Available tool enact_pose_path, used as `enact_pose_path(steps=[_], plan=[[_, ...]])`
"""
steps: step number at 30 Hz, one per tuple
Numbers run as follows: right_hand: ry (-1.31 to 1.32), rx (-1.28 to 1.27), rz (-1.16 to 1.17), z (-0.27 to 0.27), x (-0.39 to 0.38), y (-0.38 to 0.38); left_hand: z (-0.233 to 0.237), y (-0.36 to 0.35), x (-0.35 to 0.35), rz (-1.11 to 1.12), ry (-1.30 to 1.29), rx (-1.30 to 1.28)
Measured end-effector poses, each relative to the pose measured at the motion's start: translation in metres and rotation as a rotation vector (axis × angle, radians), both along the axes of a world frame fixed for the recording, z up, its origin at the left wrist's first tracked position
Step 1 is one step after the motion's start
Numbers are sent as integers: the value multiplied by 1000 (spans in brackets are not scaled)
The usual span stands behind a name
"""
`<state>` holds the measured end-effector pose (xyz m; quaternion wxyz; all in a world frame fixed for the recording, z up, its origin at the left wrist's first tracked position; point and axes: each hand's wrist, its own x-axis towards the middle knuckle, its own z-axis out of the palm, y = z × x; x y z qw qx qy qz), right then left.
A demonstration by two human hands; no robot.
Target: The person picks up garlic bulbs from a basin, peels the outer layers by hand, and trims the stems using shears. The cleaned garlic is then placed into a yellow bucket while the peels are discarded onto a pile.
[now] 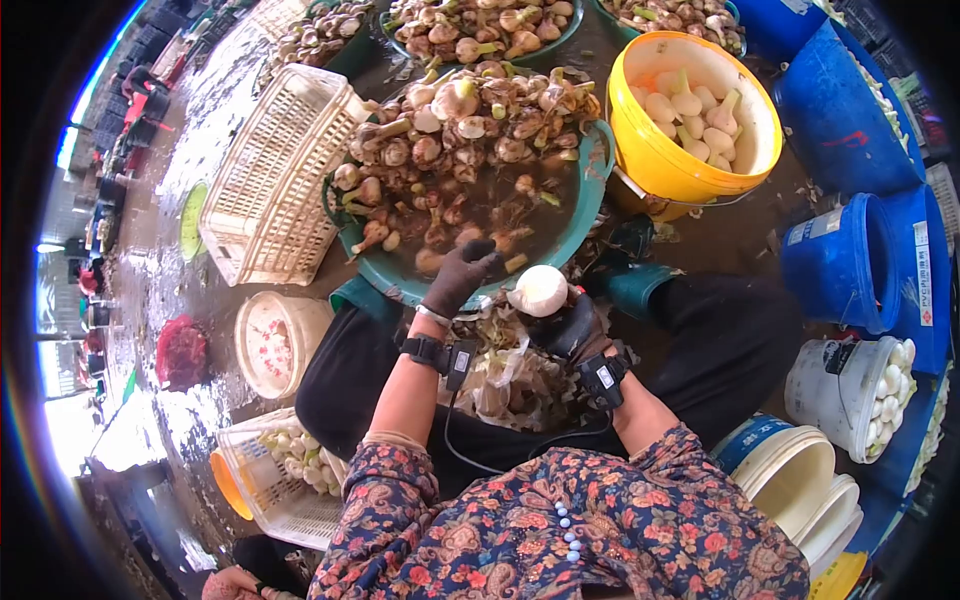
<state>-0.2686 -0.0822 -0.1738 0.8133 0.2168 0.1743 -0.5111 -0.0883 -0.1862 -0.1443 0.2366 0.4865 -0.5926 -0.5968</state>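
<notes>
My left hand (pixel 462 276), in a dark glove, is over the near rim of a green tub (pixel 595 170), its fingers pointing at the water inside. What those fingers hold, if anything, I cannot make out. The tub holds unpeeled garlic bulbs (pixel 470 125) heaped at the far side, with some lying in brown water. My right hand (pixel 578 328), also gloved, grips a peeled white garlic bulb (pixel 540 291) just outside the tub's near rim. Below both hands lies a pile of garlic skins (pixel 505 375), between the knees.
A yellow bucket (pixel 640 165) with peeled bulbs stands beyond the tub on the right. At the left are a white crate (pixel 275 170) and a white bucket (pixel 245 345). Blue (pixel 830 260) and white buckets (pixel 815 385) line the right. Part of another person's hand (pixel 232 583) shows at lower left.
</notes>
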Motion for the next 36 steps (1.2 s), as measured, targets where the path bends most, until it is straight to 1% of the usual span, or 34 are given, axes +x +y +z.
enact_pose_path(steps=[2,3,4,6,7,8,10,11,12,14,15,16,17,18,19,20,22,23,24,25,26,27,28,29,30,31,33,34,35,36], plan=[[-298,-132,-73,-1,-11,-1,25,4,-13,21,195,281],[-268,-160,-104,-10,-14,-3,31,9,-14,-61,275,295],[-266,-151,-107,-17,-15,-5,19,15,-17,-159,243,158],[-90,56,-134,-26,-12,-8,11,34,-24,-81,-44,42],[233,97,-104,-19,-4,-13,17,38,-24,-50,127,253],[229,94,-100,-21,-5,-15,23,36,-21,-46,125,251],[195,-42,-95,-23,-8,-12,39,33,-10,113,461,443],[299,120,-71,-5,-6,-13,45,29,-1,236,542,473],[302,119,-68,-6,-7,-12,45,21,17,209,731,445],[522,170,-30,-14,-8,-10,41,13,34,118,-221,-855],[507,96,-9,-34,-10,-8,42,0,41,31,116,-221],[508,92,-11,-33,-9,-6,47,-17,42,-60,436,420],[536,95,-19,-30,-8,-4,45,-25,30,-181,154,392],[567,92,-28,-27,-8,-4,21,-31,24,-316,-141,29],[620,105,-77,-37,-6,-3,-15,-34,18,-259,-223,-141],[486,156,-159,-43,-7,-8,-43,-38,10,-199,-297,-321],[466,62,-171,-51,-16,-17,-53,-48,-21,-144,-593,-418],[500,199,-221,-27,-17,-32,-66,-54,-30,-239,-610,-308],[507,180,-230,-10,-23,-50,-83,-59,-38,-335,-627,-190],[477,73,-259,5,-30,-72,-109,-61,-44,-345,-585,-167],[445,-33,-286,27,-37,-92,-124,-60,-49,-355,-543,-143],[490,-227,-344,80,-39,-111,-113,-57,-52,-337,-391,-179],[532,-420,-402,135,-41,-129,-120,-61,-52,-334,-442,-152],[555,-488,-396,159,-48,-145,-111,-60,-48,-276,-453,-131],[576,-549,-392,170,-54,-152,-99,-55,-42,-222,-465,-103],[577,-543,-397,168,-57,-150,-95,-49,-35,-229,-466,-101],[841,-589,-336,158,-61,-151,-83,-45,-21,-2,50,265],[1278,-533,-177,153,-56,-142,-77,-42,-15,-3,48,258],[1199,-386,-277,119,-47,-134,-71,-37,-10,54,161,323],[1458,-379,-162,88,-40,-119,-61,-33,-8,110,275,387]])
